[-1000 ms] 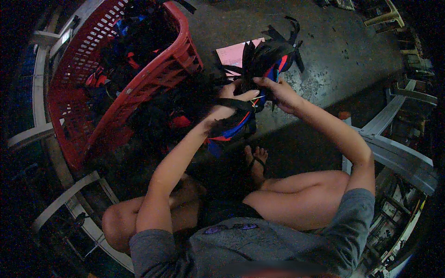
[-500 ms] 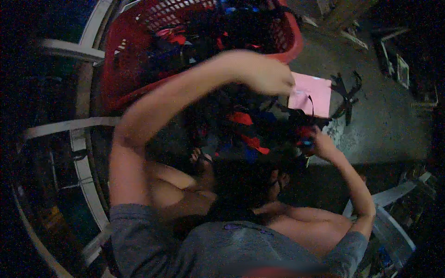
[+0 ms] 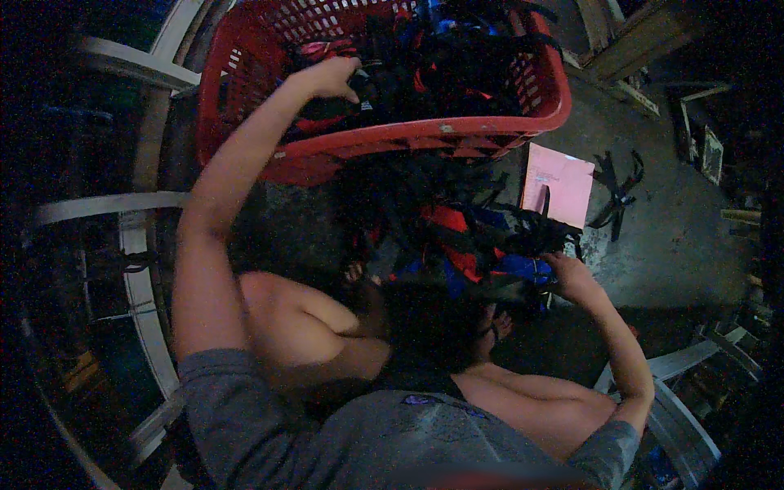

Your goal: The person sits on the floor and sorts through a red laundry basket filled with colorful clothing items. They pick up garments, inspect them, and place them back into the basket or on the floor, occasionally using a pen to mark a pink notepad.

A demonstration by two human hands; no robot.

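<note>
My left hand reaches over the near rim of a red plastic basket. Its thumb and fingers are spread beside dark fabric pieces heaped inside, and nothing is visibly gripped. Low on the right, my right hand has its fingers closed at the edge of a blue and black fabric piece. That piece belongs to a pile with black straps and red panels on the floor before my feet. Poor light hides the exact kind of these strapped pieces.
A pink sheet or card lies right of the pile, partly under black straps. Loose black straps lie on the grey floor beyond it. Pale frame bars stand at left, and another pale frame at lower right.
My left hand has swung left, from beside the pink sheet to inside the basket. My right hand has shifted slightly down. The view has shifted, showing more of the basket.
</note>
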